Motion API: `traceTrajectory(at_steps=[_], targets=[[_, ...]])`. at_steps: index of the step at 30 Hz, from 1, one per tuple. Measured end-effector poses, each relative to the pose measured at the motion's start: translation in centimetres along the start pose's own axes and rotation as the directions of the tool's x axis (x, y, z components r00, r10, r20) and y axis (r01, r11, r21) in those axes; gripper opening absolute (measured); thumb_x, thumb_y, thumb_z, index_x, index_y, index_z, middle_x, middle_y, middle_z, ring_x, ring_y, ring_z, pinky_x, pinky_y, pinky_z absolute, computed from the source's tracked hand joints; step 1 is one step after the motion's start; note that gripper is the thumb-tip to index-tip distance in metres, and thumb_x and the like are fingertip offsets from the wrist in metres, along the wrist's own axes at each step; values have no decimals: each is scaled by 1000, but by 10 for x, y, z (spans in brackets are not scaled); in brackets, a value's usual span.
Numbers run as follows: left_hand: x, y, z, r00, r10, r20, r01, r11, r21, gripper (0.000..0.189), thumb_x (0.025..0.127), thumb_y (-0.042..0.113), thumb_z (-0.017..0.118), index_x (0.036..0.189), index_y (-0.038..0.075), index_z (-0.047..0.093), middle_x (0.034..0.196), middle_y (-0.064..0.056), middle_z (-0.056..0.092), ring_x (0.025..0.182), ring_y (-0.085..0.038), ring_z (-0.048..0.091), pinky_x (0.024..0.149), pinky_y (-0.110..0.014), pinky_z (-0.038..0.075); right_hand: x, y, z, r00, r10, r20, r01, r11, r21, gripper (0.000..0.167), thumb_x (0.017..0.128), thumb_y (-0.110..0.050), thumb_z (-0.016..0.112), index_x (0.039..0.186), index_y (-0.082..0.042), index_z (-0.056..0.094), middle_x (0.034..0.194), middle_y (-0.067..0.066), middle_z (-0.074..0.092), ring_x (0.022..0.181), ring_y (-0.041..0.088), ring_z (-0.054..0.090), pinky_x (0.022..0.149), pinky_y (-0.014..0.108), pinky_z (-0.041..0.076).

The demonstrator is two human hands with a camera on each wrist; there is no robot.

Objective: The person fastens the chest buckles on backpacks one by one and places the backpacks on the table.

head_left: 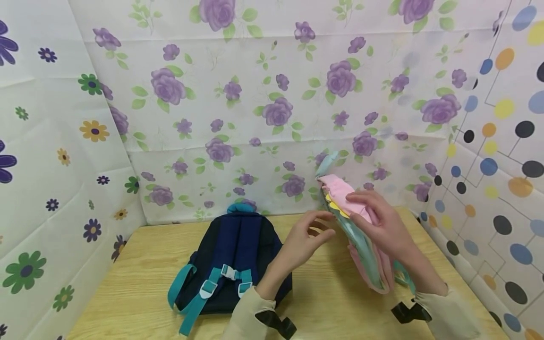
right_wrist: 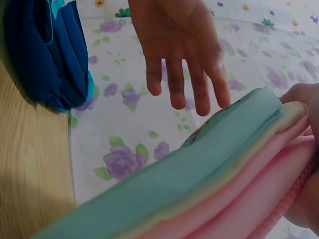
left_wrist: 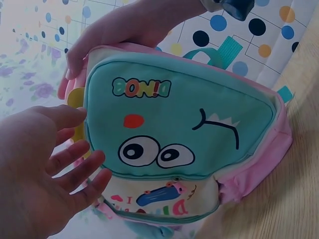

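Behind the navy backpack [head_left: 235, 236] hangs a thin white cloth [head_left: 195, 113] printed with purple roses, creased in horizontal lines. Beneath the backpack spreads a smooth wood-grain tabletop [head_left: 127, 264]. The backpack itself is domed and soft, its padded straps facing the person; its wide base probably keeps it steady unaided. To its right is the dinosaur backpack [head_left: 361, 243], tilted, in pink and mint fabric with a smooth, cartoon-printed panel [left_wrist: 164, 107]; whether its lower end bears on the tabletop, I cannot tell. On that bag's far side from the navy backpack, the right hand [head_left: 382, 224] grips the pink upper part, likely to stop it toppling. Between the two bags, the left hand [head_left: 301, 238] holds nothing, fingers relaxed and apart; contact is unclear. On the navy backpack's front, a white plastic buckle [head_left: 228, 272] joins teal webbing, seemingly keeping the straps together.
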State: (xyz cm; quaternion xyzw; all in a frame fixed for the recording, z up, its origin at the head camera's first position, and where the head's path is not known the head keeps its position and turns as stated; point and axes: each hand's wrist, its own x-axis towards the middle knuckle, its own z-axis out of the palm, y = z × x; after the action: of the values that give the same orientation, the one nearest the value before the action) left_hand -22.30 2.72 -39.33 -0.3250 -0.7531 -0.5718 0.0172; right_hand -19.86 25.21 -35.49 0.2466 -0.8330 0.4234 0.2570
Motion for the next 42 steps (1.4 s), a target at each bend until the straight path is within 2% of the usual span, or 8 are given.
traceTrajectory(at_steps=[9, 14, 19, 26, 30, 34, 40, 42], targets=[[-7, -1, -17, 998, -42, -49, 40, 999, -31, 42, 98, 34, 64, 137, 26, 53, 130, -4, 60, 110, -17, 63, 92, -33, 52, -3, -13, 14, 996, -30, -87, 36, 997, 65, 36, 86, 3, 73, 118, -13, 70, 121, 1, 64, 118, -2, 54, 98, 7, 41], [-10, 0, -25, 997, -59, -58, 57, 998, -42, 43, 98, 35, 63, 140, 29, 51, 132, -6, 59, 112, -17, 62, 93, -33, 52, -2, -19, 19, 994, -18, -106, 30, 994, 110, 34, 85, 9, 71, 116, -5, 69, 119, 7, 64, 117, 0, 55, 97, 7, 42], [-11, 0, -31, 994, -85, -64, 82, 996, -47, 45, 99, 30, 63, 141, 26, 50, 132, -3, 59, 113, -18, 61, 94, -36, 51, -1, -25, 26, 996, -18, -90, 30, 991, 130, 31, 84, 11, 71, 113, 1, 69, 117, 12, 64, 116, 1, 55, 95, 8, 44], [-15, -2, -38, 993, -93, -71, 89, 994, -57, 46, 99, 23, 63, 143, 23, 49, 131, -7, 59, 114, -23, 60, 95, -44, 50, -4, -24, 40, 997, -44, -65, 55, 983, 173, 34, 85, 5, 74, 115, -10, 71, 118, 5, 64, 117, 5, 56, 94, 11, 45], [-18, -4, -41, 991, -98, -87, 95, 995, -36, 43, 98, 27, 64, 140, 24, 52, 127, -3, 61, 109, -20, 62, 91, -39, 53, -7, -21, 52, 998, -54, -34, 60, 979, 193, 31, 85, 2, 75, 114, -10, 71, 118, 3, 64, 118, 9, 56, 100, 13, 44], [-23, -8, -45, 989, -105, -109, 104, 994, -16, 41, 97, 32, 65, 137, 25, 55, 122, -1, 63, 106, -18, 64, 87, -32, 54, -11, -20, 63, 995, -102, -5, 102, 983, 151, 30, 85, -1, 76, 113, -11, 71, 119, 2, 64, 119, 14, 56, 105, 15, 41], [-28, -15, -50, 982, -143, -123, 143, 990, -10, 37, 97, 27, 66, 133, 21, 59, 122, -3, 64, 104, -21, 65, 78, -25, 53, -16, -19, 79, 983, -178, 37, 170, 972, 163, 30, 87, 4, 70, 114, -10, 70, 119, 5, 65, 116, 17, 58, 98, 14, 46], [-31, -7, -53, 980, -159, -116, 159, 987, -11, 36, 97, 24, 66, 132, 16, 60, 123, -7, 65, 103, -23, 66, 78, -23, 52, -17, -20, 84, 981, -191, 44, 180, 967, 179, 30, 88, 6, 68, 114, -9, 70, 118, 8, 65, 115, 18, 59, 96, 14, 47]])
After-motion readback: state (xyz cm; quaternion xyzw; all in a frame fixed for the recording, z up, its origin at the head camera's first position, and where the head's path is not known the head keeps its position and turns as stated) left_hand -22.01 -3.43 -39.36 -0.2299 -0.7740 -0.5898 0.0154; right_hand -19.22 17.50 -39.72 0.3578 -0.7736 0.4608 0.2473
